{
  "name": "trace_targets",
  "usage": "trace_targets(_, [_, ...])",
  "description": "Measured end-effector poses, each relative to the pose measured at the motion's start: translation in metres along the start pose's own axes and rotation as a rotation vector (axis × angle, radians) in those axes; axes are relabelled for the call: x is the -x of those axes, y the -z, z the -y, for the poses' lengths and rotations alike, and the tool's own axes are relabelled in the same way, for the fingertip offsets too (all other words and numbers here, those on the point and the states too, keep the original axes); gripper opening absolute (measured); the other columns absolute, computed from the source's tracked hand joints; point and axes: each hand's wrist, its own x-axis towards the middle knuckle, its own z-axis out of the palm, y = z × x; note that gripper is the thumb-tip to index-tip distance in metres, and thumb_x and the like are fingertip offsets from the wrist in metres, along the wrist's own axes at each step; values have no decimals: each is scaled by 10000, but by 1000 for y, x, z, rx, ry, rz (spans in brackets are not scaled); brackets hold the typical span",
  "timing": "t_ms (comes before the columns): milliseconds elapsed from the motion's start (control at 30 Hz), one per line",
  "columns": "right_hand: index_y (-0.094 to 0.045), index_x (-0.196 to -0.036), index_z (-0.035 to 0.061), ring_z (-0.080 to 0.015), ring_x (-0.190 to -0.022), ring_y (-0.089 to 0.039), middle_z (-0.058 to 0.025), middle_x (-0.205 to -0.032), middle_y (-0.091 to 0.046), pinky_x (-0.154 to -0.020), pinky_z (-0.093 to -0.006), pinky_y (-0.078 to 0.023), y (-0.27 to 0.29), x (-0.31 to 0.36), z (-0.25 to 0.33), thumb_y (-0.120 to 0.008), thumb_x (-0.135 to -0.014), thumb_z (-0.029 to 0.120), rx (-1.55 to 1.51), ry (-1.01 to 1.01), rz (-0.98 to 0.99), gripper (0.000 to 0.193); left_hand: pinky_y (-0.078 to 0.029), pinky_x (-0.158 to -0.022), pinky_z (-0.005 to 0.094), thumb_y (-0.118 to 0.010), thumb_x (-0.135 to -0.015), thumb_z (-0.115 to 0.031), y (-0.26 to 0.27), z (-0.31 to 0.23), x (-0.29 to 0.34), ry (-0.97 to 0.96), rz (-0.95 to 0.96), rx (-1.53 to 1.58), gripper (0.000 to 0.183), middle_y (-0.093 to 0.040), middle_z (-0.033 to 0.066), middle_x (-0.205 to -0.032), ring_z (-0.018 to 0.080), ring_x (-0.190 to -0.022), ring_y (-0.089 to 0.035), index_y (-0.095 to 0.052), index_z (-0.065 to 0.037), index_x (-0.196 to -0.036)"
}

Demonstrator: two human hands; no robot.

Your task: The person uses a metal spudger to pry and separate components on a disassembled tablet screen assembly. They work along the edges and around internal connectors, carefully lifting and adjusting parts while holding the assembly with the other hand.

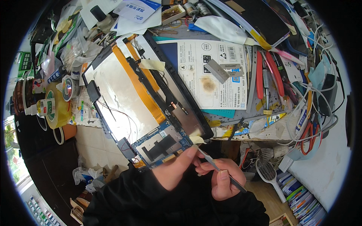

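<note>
An opened tablet (124, 86) with its back off is tilted over the table's near edge. Inside it show wide orange ribbon cables (139, 83), a blue circuit board (160, 143) with a black strip, and thin dark wires. My left hand (175, 169) grips the tablet's near edge, thumb beside a piece of pale yellow tape (197, 139) at the corner. In my right hand (226, 179) is a slim grey pointed tool (211, 161); whether tweezers or a knife, I cannot tell. The tool's tip is close to the taped corner and my left thumb.
Behind the tablet lies a white printed box (192, 56) with a metal blade (216, 71) on it. To the right are red-handled pliers (260, 77), a screwdriver (266, 88) and tangled white cables (296, 130). Tape rolls (58, 107) stand left; a white brush (273, 180) is lower right.
</note>
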Motion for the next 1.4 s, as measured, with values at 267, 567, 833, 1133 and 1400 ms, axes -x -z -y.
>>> trace_targets(267, [-549, -1122, -96, -286, -628, -675, -256, -868, -673, -562, -352, -593, 2, 0, 0, -444, -997, 128, 0, -1, 25, 277, -535, -668, 301, -562, -987, -256, -4, 6, 1, -32, -67, 106, 326, -699, 162, -919, 206, -747, -665, -584, 25, -1151])
trace_targets(567, [-540, -1124, -98, -291, -628, -675, -260, -864, -669, -562, -355, -593, -1, -1, 0, -437, -992, 119, -9, 22, 15, 274, -531, -670, 300, -557, -972, -352, -4, 6, 1, -56, -71, 68, 428, -698, 180, -904, 211, -734, -664, -584, 44, -1131])
trace_targets(833, [-552, -1095, -104, -285, -625, -671, -255, -860, -668, -576, -358, -596, -3, -2, 3, -444, -985, 142, -30, -24, -10, 290, -522, -701, 312, -552, -969, -361, -3, 6, 3, -51, -40, 107, 448, -697, 193, -929, 221, -770, -658, -601, 48, -1144])
trace_targets(1133, [-589, -1137, -130, -307, -776, -720, -275, -932, -687, -681, -387, -617, 7, 2, 6, -478, -984, 132, -126, -43, -35, 323, -522, -718, 320, -564, -970, -338, -1, 6, 2, -35, -7, 80, 433, -693, 191, -951, 228, -773, -653, -600, 52, -1155])
trace_targets(1400, [-477, -830, -8, -287, -572, -636, -274, -775, -627, -466, -309, -504, 14, -27, 7, -288, -1054, 268, -131, 10, -235, 403, -534, -645, 324, -559, -969, -341, -4, 8, 0, -61, -28, 47, 458, -686, 202, -888, 252, -764, -655, -585, 76, -1156])
